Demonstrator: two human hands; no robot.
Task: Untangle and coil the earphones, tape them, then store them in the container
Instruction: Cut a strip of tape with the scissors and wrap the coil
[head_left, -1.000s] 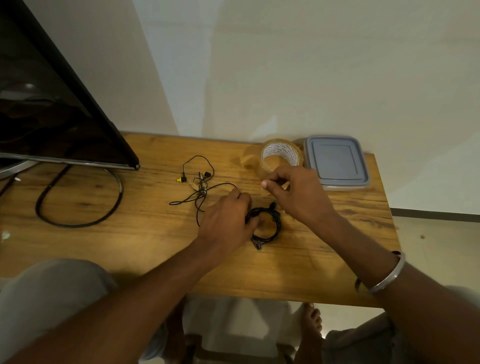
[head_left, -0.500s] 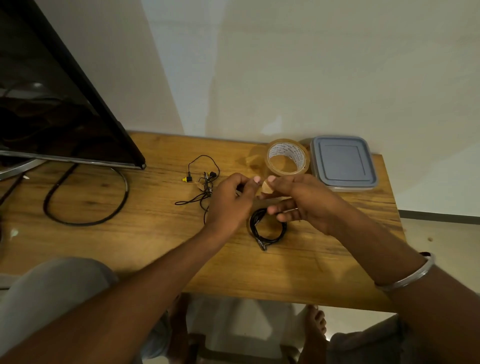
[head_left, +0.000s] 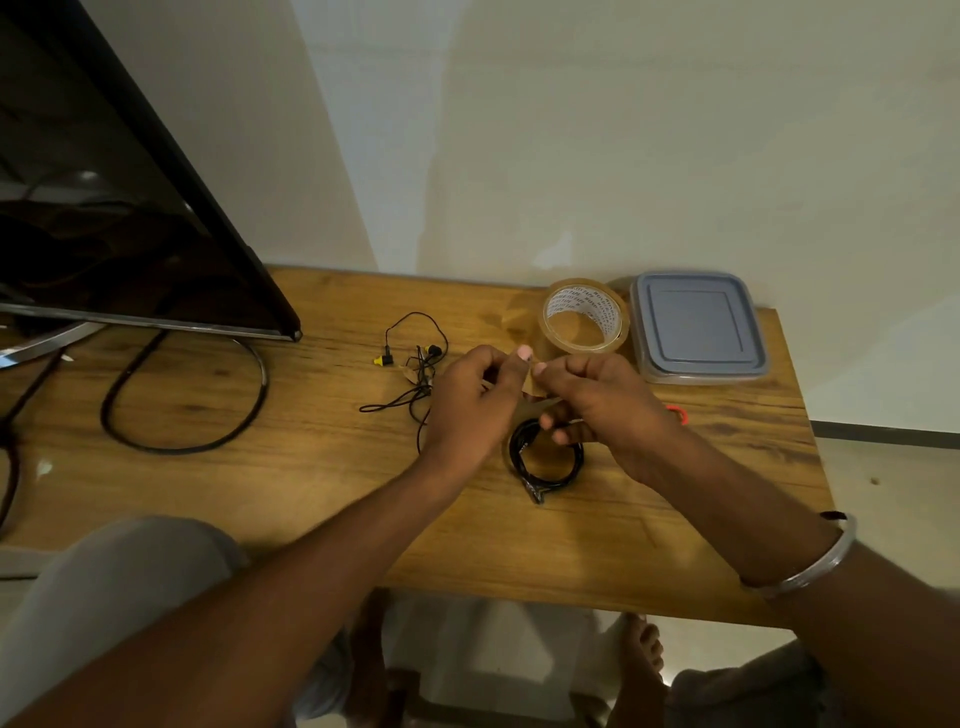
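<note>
A coiled black earphone cable (head_left: 545, 465) lies on the wooden table (head_left: 322, 467), just below my hands. My left hand (head_left: 470, 402) and my right hand (head_left: 597, 402) meet above it and pinch a small brown strip of tape (head_left: 530, 397) between thumbs and fingers. A second, tangled black earphone with yellow parts (head_left: 413, 369) lies to the left of my left hand. The brown tape roll (head_left: 584, 322) stands behind my hands. The closed container with a grey lid (head_left: 696, 325) sits at the back right.
A dark monitor (head_left: 119, 218) on a metal stand occupies the back left, with a thick black cable (head_left: 182, 405) looped on the table in front of it. A small orange object (head_left: 678, 413) shows by my right wrist. The table's right edge lies near the container.
Both hands lifted off the coiled cable and came together above it, now pinching a tape strip. The coil stays on the table.
</note>
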